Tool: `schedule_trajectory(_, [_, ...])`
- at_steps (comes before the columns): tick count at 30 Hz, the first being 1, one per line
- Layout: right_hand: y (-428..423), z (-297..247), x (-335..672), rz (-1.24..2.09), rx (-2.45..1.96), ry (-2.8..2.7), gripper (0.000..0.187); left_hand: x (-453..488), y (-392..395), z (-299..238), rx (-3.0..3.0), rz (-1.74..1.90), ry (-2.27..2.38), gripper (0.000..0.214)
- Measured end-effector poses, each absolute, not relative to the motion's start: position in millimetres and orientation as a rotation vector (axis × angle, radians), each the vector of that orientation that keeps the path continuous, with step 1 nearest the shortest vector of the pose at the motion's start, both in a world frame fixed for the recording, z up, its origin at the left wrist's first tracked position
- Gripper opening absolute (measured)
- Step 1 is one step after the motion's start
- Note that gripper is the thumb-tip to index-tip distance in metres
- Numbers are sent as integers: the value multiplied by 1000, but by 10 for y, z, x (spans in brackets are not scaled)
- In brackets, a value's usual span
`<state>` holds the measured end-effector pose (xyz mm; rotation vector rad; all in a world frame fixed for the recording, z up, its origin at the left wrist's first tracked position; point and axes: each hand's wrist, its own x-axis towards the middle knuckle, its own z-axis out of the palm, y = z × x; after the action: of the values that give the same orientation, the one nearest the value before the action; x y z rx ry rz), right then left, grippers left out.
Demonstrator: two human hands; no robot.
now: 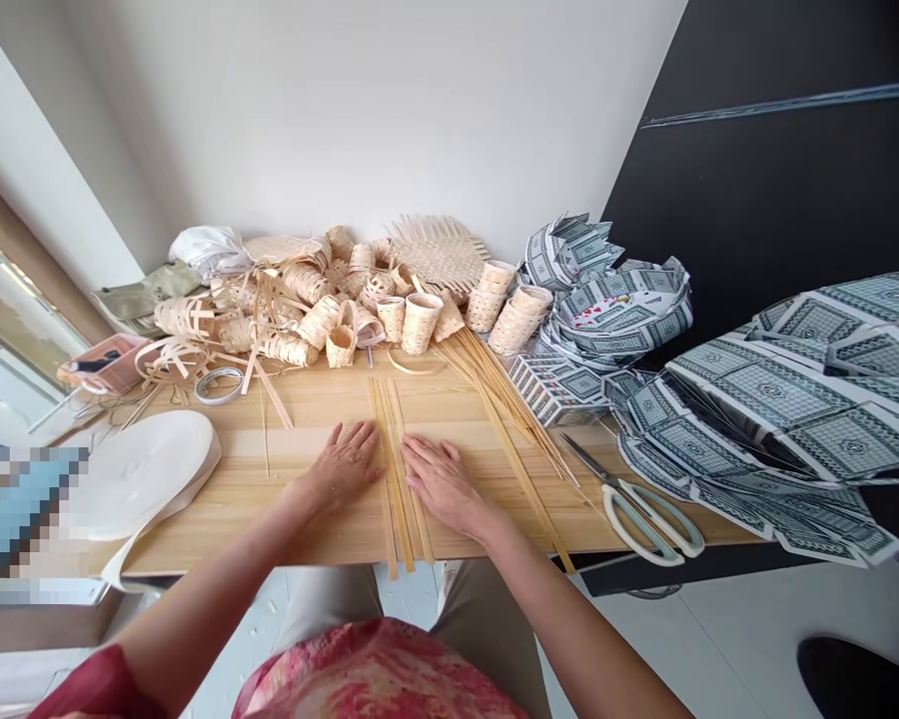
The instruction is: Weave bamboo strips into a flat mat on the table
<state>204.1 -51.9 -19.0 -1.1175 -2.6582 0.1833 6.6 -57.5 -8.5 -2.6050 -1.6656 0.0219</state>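
Observation:
Several thin bamboo strips lie side by side on the wooden table, running from the middle toward the front edge. My left hand rests flat on the table just left of the strips, fingers spread. My right hand lies flat just right of them, its fingertips touching the strips. Neither hand holds anything.
A heap of small woven baskets and cups fills the back. More long strips fan to the right. Scissors lie at the front right beside patterned folded-card constructions. A white tape roll and small tape ring sit left.

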Motion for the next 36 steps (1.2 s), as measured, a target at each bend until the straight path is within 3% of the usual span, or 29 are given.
schedule_trajectory(36, [-520,-96,1938,175,-1146,-2664,41,171,-544,-241,-2608,-133,-1580,54])
